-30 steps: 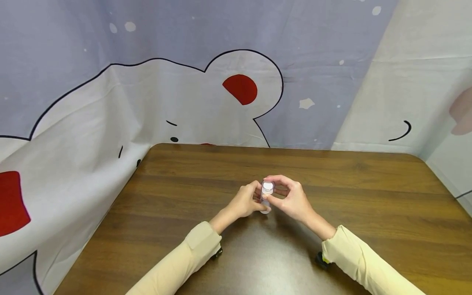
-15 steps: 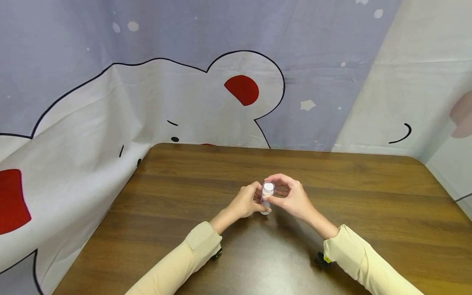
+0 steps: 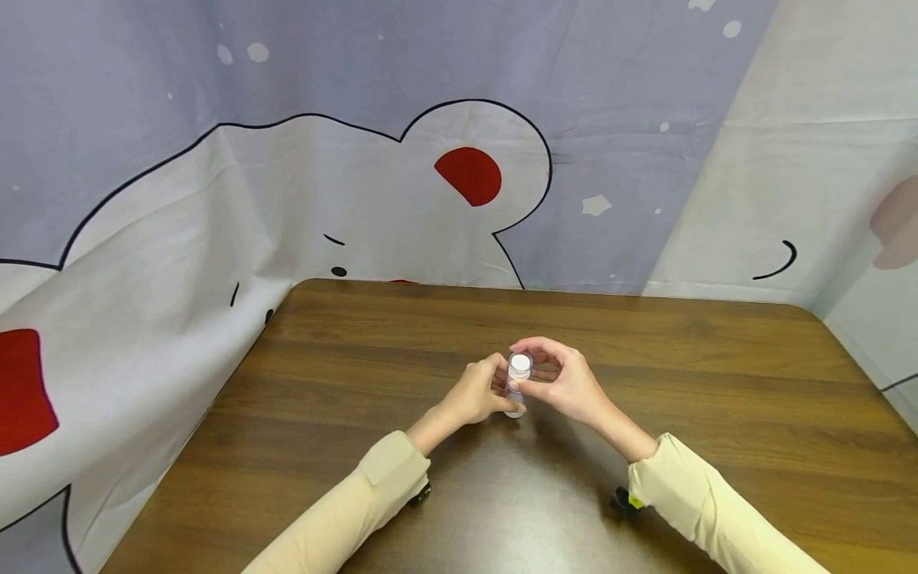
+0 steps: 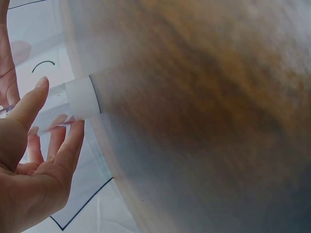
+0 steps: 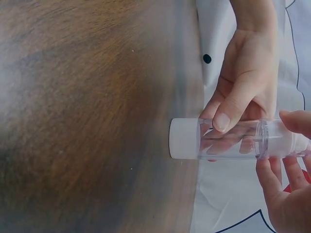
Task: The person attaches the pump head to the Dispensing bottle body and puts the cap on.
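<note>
A clear cylindrical bottle [image 5: 238, 153] with a white base [image 5: 184, 139] stands upright on the wooden table. Its top has a white part inside a clear cap [image 3: 519, 366]. My left hand [image 3: 473, 392] grips the clear body, thumb on the near side and fingers behind it. Higher up, my right hand [image 3: 572, 389] holds the cap between thumb and fingers. In the left wrist view, the white base [image 4: 83, 98] shows beyond the left fingers, and the cap is mostly hidden by the left thumb and palm.
The brown wooden table [image 3: 344, 375] spreads around both hands. Behind it and along its left side hangs a printed cloth [image 3: 402, 207] with white, lilac and red shapes. Cream sleeves [image 3: 358, 502] cover the forearms, with dark devices [image 3: 625, 502] at the wrists.
Both hands keep their places on the bottle. The right fingers have shifted very slightly around the cap; the head view has moved a touch.
</note>
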Demonstrator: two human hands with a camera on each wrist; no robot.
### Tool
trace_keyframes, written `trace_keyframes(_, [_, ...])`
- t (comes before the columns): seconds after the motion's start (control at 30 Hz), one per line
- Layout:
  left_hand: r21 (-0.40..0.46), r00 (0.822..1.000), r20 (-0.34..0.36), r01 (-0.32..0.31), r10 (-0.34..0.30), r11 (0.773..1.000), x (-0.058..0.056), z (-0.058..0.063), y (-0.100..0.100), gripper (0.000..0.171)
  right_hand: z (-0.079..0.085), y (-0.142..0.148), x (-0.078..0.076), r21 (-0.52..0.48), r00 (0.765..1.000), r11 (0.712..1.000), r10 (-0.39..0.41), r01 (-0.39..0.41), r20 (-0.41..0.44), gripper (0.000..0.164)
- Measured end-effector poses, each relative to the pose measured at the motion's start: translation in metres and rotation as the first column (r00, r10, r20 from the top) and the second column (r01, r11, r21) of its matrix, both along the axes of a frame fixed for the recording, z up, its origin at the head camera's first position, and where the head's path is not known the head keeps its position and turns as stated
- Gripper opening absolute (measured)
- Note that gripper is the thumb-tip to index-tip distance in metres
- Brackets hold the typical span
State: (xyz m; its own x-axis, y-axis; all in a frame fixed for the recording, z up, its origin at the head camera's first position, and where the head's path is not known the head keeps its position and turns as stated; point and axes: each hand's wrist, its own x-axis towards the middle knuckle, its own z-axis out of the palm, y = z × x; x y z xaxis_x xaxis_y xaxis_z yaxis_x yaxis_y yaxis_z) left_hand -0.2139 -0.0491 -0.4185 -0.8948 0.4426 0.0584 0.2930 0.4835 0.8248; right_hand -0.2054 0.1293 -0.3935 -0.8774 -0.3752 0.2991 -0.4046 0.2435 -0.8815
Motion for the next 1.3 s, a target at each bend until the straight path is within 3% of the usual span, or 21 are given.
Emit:
trace_keyframes(0.23, [-0.002,1.0,0.004,-0.006,0.006,1.0,0.0003,0.0026,-0.0003,0.044,0.0012,0.0001,-0.0017,0.011,1.0,1.0,0.002,-0.002,-0.01,0.042])
trace_keyframes(0.5, [-0.001,1.0,-0.008,-0.007,0.007,1.0,-0.0004,0.0032,-0.0005,0.043,-0.0001,0.0018,-0.0045,-0.031,0.998,0.999,0.024,-0.022,0.064,0.044])
trace_keyframes(0.67, [-0.001,1.0,-0.018,0.0,0.0,1.0,-0.0008,0.0029,-0.0013,0.044,-0.0028,0.0019,-0.0053,-0.048,0.998,0.998,0.038,-0.036,0.053,0.046])
trace_keyframes(1.03, [0.002,1.0,0.002,-0.006,0.006,1.0,-0.0002,0.0001,-0.0015,0.047,0.0016,0.0033,-0.0059,-0.001,0.997,0.998,0.065,-0.065,0.052,0.05])
trace_keyframes(1.17, [0.005,1.0,0.011,-0.004,0.004,1.0,-0.0006,-0.0008,-0.0012,0.047,0.0025,0.0036,-0.0052,0.035,0.998,0.997,0.062,-0.062,0.008,0.049])
trace_keyframes(1.3, [0.015,1.0,0.023,0.003,-0.003,1.0,-0.0013,-0.0002,-0.0018,0.048,0.0016,0.003,-0.0039,0.101,0.993,0.994,0.05,-0.039,-0.103,0.047])
